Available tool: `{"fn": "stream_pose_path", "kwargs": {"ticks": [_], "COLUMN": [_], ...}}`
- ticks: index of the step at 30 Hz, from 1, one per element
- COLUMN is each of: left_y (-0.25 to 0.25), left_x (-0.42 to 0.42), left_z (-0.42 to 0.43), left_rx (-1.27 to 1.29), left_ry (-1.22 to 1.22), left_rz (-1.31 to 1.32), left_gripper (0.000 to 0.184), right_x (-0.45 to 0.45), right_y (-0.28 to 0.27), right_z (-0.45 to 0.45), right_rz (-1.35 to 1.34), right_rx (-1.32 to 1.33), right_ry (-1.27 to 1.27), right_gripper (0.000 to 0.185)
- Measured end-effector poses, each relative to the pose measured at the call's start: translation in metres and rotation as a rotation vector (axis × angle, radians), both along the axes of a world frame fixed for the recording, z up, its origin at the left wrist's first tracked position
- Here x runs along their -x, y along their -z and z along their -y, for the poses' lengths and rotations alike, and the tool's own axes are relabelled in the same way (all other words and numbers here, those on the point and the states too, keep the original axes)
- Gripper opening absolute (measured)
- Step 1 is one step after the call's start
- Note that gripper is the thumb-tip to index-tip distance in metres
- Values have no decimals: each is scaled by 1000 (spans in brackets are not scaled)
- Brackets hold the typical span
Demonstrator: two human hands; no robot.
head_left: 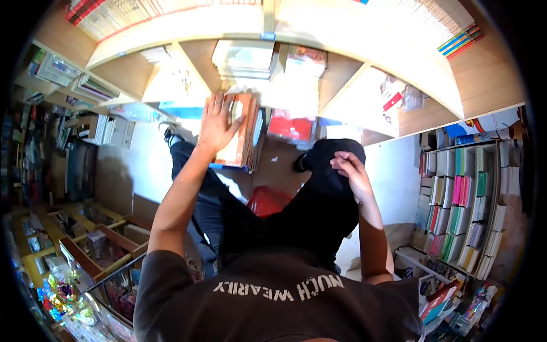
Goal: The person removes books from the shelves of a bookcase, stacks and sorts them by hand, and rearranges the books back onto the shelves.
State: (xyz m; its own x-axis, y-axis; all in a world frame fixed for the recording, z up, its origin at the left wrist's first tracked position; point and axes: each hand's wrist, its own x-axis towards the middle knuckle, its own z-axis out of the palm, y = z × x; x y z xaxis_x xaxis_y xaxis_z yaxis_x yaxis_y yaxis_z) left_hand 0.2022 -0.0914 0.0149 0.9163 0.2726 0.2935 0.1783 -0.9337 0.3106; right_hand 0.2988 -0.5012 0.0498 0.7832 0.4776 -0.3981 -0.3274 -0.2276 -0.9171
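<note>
- In the head view, a person in a dark T-shirt (273, 313) sits, knees apart, before a long wooden shelf (364, 43).
- The left hand (216, 126) lies flat, palm down and fingers stretched out, on a pile of orange-covered books (245, 139); it presses on the top one and grips nothing.
- That pile stands ahead of the person and to the left, by the left leg, with some blue-edged books (258, 132) tight against its right side.
- The right hand (350, 169) is over the right knee (336, 149), its fingers half curled — from here I can't tell whether it holds anything.
- Just right of the books I see a red package (290, 126) in shiny wrapping; a red object (268, 200) shows between the legs.
- Over to the right stands a rack of upright books (456, 199) — to the left, wooden drawers (99, 251).
</note>
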Motion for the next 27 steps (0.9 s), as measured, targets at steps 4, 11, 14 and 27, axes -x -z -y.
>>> {"fn": "stream_pose_path", "kwargs": {"ticks": [4,11,14,27], "left_y": [20,21,19,22], "left_x": [1,4,4,2], "left_z": [8,15,16,15], "left_rx": [4,-18,-16,-16], "left_ry": [-22,-19,-27,-38], "left_rz": [-71,-47,-56,-66], "left_gripper": [77,77,77,75], "right_x": [-5,-9,-14,-44], "right_y": [-8,7,24,49], "right_z": [3,-3,-7,29], "right_rz": [-2,32,-7,-324], "right_rx": [-20,-95,-76,-258], "right_ry": [27,-8,47,205], "right_gripper": [33,30,24,23]}}
